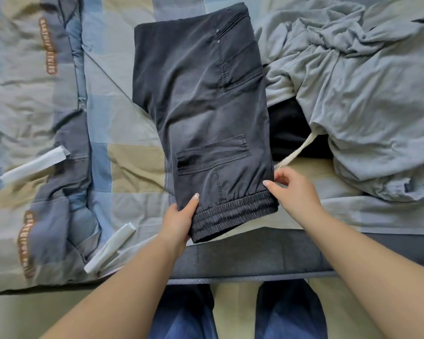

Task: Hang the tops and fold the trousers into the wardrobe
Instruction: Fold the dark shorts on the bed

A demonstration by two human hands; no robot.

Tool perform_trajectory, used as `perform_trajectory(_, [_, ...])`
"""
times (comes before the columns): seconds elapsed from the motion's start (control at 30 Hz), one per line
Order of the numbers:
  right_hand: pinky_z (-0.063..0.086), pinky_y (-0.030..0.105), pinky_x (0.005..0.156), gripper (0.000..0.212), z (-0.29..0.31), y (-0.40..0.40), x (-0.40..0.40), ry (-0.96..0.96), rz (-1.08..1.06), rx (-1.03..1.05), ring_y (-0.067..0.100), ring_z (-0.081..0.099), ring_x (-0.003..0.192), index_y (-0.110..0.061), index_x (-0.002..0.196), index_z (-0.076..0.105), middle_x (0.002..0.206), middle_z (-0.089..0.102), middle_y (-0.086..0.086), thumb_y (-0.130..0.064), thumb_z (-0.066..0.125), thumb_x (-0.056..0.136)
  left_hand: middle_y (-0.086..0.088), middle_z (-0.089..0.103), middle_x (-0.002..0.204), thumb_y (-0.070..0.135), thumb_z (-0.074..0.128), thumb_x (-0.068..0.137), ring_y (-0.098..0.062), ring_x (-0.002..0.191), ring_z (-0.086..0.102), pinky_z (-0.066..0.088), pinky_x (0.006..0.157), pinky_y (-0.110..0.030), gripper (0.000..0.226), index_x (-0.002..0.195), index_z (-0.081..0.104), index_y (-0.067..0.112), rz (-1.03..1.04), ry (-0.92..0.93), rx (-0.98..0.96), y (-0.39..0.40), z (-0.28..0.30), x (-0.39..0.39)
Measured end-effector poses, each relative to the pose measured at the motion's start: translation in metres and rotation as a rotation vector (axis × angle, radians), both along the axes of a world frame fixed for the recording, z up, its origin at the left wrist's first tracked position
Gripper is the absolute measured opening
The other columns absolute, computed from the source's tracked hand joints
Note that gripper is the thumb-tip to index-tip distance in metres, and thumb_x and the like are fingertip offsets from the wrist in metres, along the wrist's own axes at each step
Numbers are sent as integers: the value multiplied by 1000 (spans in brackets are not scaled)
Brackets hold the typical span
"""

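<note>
Dark trousers (206,113): thin woven fabric, folded long, flat on the patchwork bedspread (123,113), ribbed elastic cuff at near edge. Left hand (179,217) grips cuff's left corner; right hand (289,189) pinches its right corner. Right, farther: crumpled grey jersey hoodie (353,99), white drawcord. Left: orange lettering, unreadable.

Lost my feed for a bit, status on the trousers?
Left hand and right hand both grip the cuff end. Dark trousers folded lengthwise, flat on the bed. Grey garment pile alongside on the right.
</note>
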State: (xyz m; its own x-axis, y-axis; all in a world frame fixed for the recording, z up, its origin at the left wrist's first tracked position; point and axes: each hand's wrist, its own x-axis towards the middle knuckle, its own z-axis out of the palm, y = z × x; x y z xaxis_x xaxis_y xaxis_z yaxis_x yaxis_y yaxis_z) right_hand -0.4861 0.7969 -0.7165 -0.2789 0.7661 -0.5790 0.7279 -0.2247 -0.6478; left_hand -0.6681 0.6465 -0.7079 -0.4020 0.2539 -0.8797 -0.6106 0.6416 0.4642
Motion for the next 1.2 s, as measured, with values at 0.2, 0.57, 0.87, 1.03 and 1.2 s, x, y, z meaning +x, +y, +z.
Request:
perform_trajectory(0.2, [45,30,74,11,25,-45,11,59,-147,-230,17,56,77,-17,88,59,93,63,0,-26,66,87,-8,73,105,31,63,90,-26,95,70,56,84,-42,35,119,61,12,-45,-89,22,-35,36,-5])
perform_trajectory(0.57, [56,37,68,18,93,-160,35,74,-306,-455,18,57,72,-17,92,50,93,59,8,-21,66,86,-14,71,105,33,62,91,-29,95,69,56,74,-35,34,110,60,6,-23,-34,-64,-154,101,19])
perform_trajectory(0.87, [58,33,62,54,143,-243,112,73,-227,-647,14,58,61,-43,128,40,78,61,6,-4,48,92,1,41,146,4,50,95,-21,125,49,38,109,-36,67,151,18,25,-439,75,-76,-237,134,83])
perform_trajectory(1.03, [49,19,48,24,159,-240,119,97,-248,-609,8,56,65,-15,100,65,90,63,4,-4,45,94,-12,67,99,7,45,96,-19,82,63,50,63,-24,22,107,65,6,-320,-239,-74,-228,164,89])
perform_trajectory(1.2, [53,17,57,41,161,-206,102,273,-256,-631,14,56,77,-5,104,70,85,64,7,9,35,89,-8,73,82,34,43,100,-18,64,71,58,55,-28,32,105,62,9,77,-288,46,-187,175,53])
